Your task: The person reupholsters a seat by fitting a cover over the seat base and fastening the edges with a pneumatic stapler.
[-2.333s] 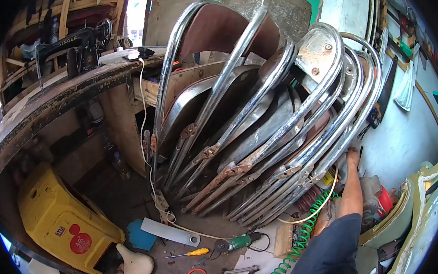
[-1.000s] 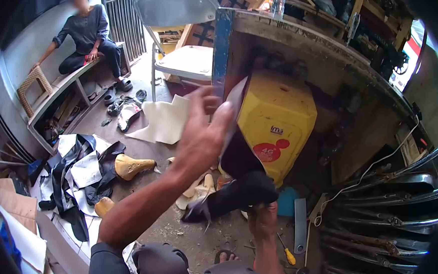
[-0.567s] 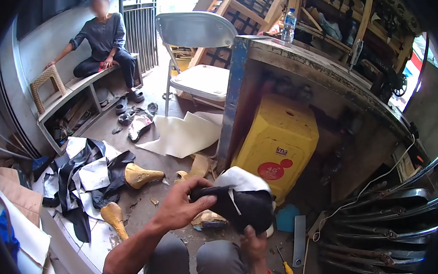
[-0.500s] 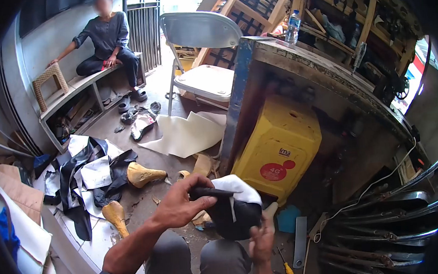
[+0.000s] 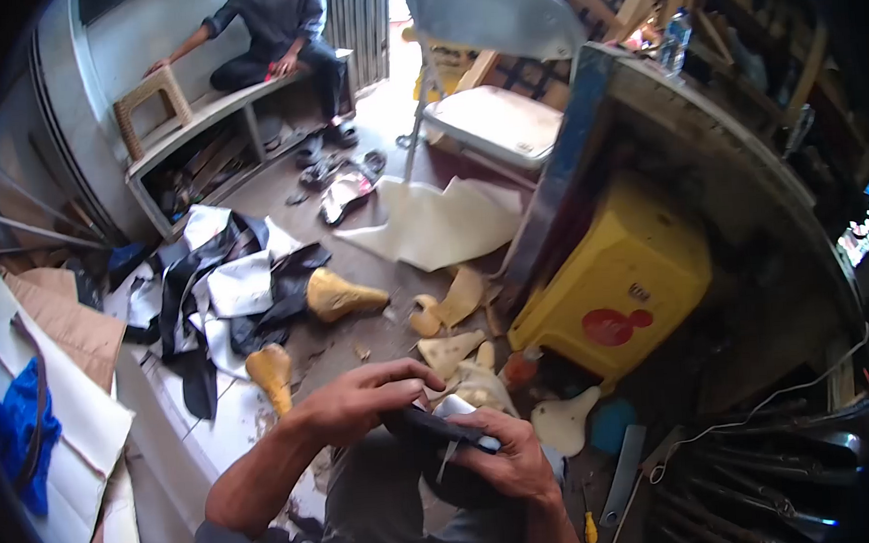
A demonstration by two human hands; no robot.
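Observation:
A piece of black material with a white underside [image 5: 419, 430] is held over my lap, bunched between both hands. My left hand [image 5: 368, 400] is on its left edge, fingers bent over the top. Around its right side my right hand [image 5: 510, 453] is closed, thumb on top. A narrow pale strip hangs from the dark piece. Just beyond the hands, pale foam pieces [image 5: 451, 352] lie on the floor. Right of them is a cream saddle-shaped piece [image 5: 566, 420].
A yellow plastic stool [image 5: 619, 285] lies under the workbench. Metal chair frames [image 5: 755, 471] fill the lower right. Left are yellow saddle-shaped foam [image 5: 341, 294] and black and white scraps [image 5: 241, 283]. A folding chair [image 5: 495, 118] stands ahead; a person [image 5: 286, 32] sits on a bench.
The view has swung left and down. My right hand has come up from below the dark piece and now grips its right side; the piece is closer to my lap.

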